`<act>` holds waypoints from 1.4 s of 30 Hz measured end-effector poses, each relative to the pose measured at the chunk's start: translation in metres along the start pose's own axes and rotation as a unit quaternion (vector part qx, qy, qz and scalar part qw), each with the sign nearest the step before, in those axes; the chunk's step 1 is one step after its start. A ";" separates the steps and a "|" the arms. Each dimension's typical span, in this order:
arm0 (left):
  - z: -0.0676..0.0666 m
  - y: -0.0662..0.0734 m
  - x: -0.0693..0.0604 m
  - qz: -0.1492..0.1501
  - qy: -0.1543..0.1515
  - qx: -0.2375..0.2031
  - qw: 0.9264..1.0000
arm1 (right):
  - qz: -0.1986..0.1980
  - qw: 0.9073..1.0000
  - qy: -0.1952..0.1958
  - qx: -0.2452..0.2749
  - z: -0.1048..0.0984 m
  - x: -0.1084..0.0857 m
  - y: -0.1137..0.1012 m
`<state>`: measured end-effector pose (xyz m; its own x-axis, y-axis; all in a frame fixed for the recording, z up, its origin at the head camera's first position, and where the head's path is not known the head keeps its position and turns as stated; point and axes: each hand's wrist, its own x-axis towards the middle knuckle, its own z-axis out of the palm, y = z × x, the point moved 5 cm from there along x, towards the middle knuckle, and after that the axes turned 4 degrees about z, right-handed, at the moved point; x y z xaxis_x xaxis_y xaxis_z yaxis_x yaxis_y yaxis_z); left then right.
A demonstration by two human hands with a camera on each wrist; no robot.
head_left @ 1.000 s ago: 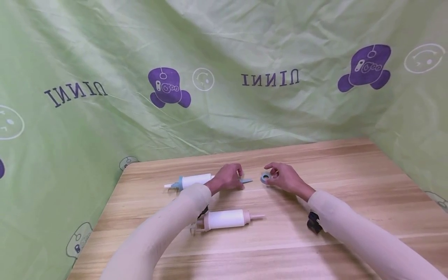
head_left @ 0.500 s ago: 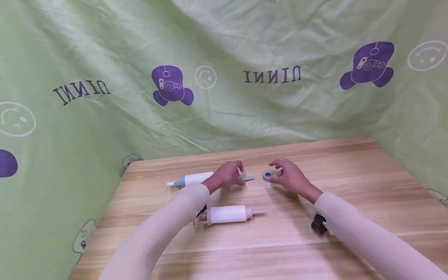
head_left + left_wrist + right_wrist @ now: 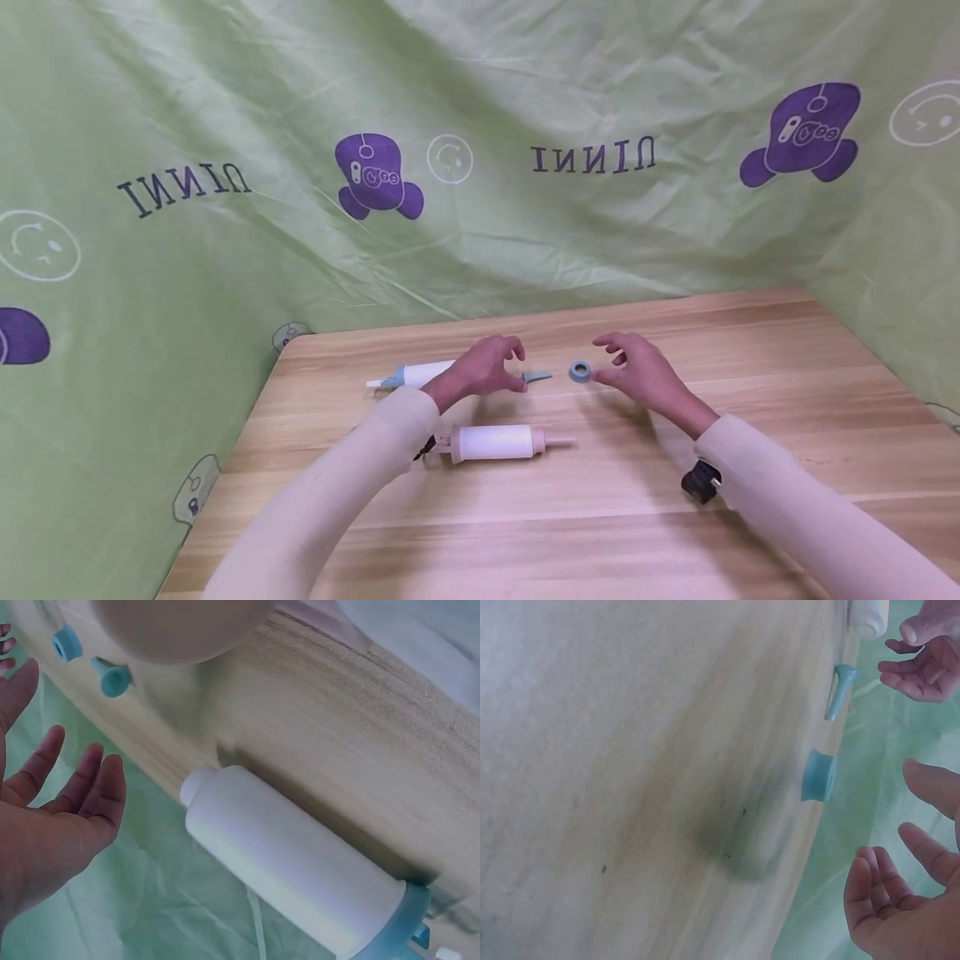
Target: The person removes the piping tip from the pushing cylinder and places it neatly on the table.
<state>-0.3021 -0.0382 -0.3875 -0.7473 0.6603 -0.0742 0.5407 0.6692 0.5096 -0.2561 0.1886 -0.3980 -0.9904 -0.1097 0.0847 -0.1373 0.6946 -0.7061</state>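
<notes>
On table (image 3: pixel 570 525), blue cone (image 3: pixel 536 377) near my left hand (image 3: pixel 486 367), blue ring (image 3: pixel 579 379) beside my right hand (image 3: pixel 639 371); can't tell if thumb (image 3: pixel 607 377) touches ring. Fingers of both spread. In head view, left wrist (image 3: pixel 446 389) hides end of white bottle (image 3: pixel 427 372).

white tubes (image 3: pixel 496 442) (image 3: pixel 427 373): 2 | loose cone (image 3: pixel 536 377): 1 | loose ring (image 3: pixel 819 776): 1

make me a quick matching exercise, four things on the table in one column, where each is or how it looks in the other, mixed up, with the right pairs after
1. ring
2. cone
3. blue-collared tube
4. pink-collared tube

A. bare white neck
B. closest to the right hand
C. pink tip pointing right
D. between the left hand and the ring

Pairs: 1-B, 2-D, 3-A, 4-C
</notes>
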 end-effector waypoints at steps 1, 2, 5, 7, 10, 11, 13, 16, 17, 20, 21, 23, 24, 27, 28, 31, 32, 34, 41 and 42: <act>-0.002 0.002 -0.002 0.005 0.002 -0.001 1.000 | 0.000 1.000 0.001 0.001 -0.001 -0.001 -0.001; -0.003 0.003 -0.004 0.008 0.006 0.000 1.000 | 0.001 1.000 0.003 0.002 -0.001 -0.002 -0.001; -0.008 0.006 -0.011 0.015 0.017 -0.002 1.000 | 0.001 1.000 0.009 0.005 -0.003 -0.006 -0.003; -0.012 0.006 -0.016 0.016 0.024 -0.003 1.000 | -0.003 1.000 0.015 0.005 -0.004 -0.009 -0.005; -0.017 0.008 -0.024 0.020 0.033 -0.007 0.999 | -0.017 1.000 0.023 0.011 -0.005 -0.013 -0.009; -0.018 0.008 -0.027 0.021 0.035 -0.008 0.999 | -0.022 0.999 0.025 0.014 -0.005 -0.014 -0.010; -0.021 0.010 -0.033 0.022 0.039 -0.015 0.999 | -0.030 0.999 0.026 0.022 -0.006 -0.016 -0.013; -0.023 0.012 -0.041 0.018 0.041 -0.025 0.999 | -0.036 0.999 0.023 0.030 -0.006 -0.020 -0.017; -0.024 0.013 -0.043 0.018 0.042 -0.026 0.999 | -0.036 0.999 0.021 0.032 -0.006 -0.021 -0.018; -0.025 0.016 -0.050 0.017 0.043 -0.032 0.998 | -0.035 0.999 0.016 0.034 -0.007 -0.024 -0.021; -0.026 0.017 -0.051 0.017 0.044 -0.032 0.998 | -0.035 0.999 0.014 0.036 -0.007 -0.025 -0.021; -0.027 0.018 -0.054 0.018 0.046 -0.034 0.998 | -0.035 0.998 0.011 0.041 -0.007 -0.027 -0.023; -0.028 0.018 -0.056 0.018 0.047 -0.036 0.998 | -0.035 0.998 0.009 0.045 -0.007 -0.028 -0.024; -0.031 0.019 -0.060 0.023 0.047 -0.041 0.998 | -0.029 0.997 -0.004 0.065 -0.007 -0.032 -0.026; -0.032 0.019 -0.061 0.025 0.046 -0.044 0.998 | -0.025 0.997 -0.009 0.071 -0.007 -0.033 -0.027; -0.033 0.019 -0.063 0.039 0.045 -0.049 0.997 | -0.022 0.996 -0.023 0.088 -0.005 -0.038 -0.028; -0.033 0.019 -0.064 0.045 0.045 -0.051 0.997 | -0.022 0.995 -0.027 0.093 -0.004 -0.039 -0.028; -0.032 0.018 -0.068 0.055 0.043 -0.056 0.996 | -0.023 0.994 -0.035 0.100 -0.002 -0.040 -0.028; -0.028 0.014 -0.087 0.087 0.033 -0.089 0.992 | -0.032 0.990 -0.052 0.130 0.005 -0.045 -0.031; -0.028 0.013 -0.090 0.090 0.034 -0.090 0.991 | -0.034 0.989 -0.051 0.131 0.005 -0.046 -0.032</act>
<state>-0.2381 -0.0983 -0.3504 -0.6728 0.7348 0.0856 0.5936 0.4671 0.6553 -0.2060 0.1678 -0.3834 -0.9699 -0.2312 0.0760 -0.1809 0.4762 -0.8605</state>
